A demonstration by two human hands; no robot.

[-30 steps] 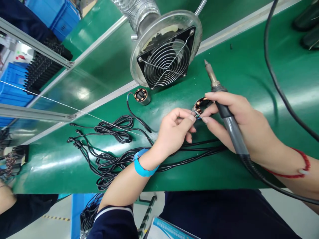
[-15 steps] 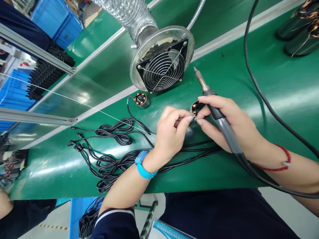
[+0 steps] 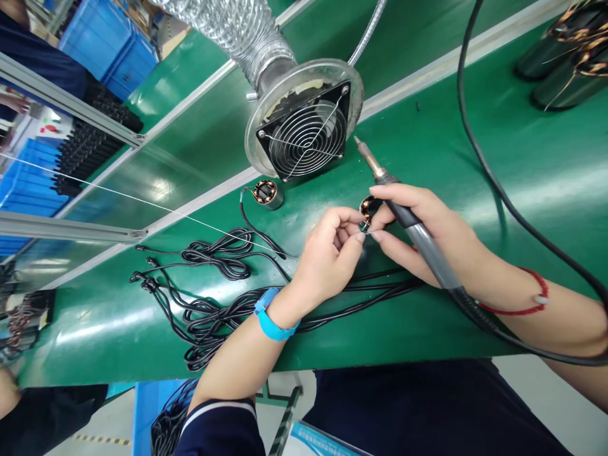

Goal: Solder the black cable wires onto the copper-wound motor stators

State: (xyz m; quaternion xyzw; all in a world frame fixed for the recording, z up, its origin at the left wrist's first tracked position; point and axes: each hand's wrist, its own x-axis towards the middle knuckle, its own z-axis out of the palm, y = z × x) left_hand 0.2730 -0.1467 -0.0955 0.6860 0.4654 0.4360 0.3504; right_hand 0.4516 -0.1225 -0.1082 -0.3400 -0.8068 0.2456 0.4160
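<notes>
Fingertips of left hand (image 3: 327, 253) and right hand (image 3: 427, 231) pinched on fine leads at stator (image 3: 368, 206), just below fan (image 3: 306, 133); iron (image 3: 403, 218) gripped in right palm, tip off work; joint apparently unsoldered; second stator (image 3: 266, 192) left of fan, wired

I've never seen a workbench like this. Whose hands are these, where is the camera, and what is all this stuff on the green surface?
The camera sits on a worker's head, looking down at their own two bare hands. The right hand holds a soldering iron, tip pointing up and away. The fingertips of the left hand meet those of the right at fine wires on a small copper-wound coil. On the green bench lie bundles of black cables and a second coil. Behind stands a wire-grilled fan on a flexible silver duct.
</notes>
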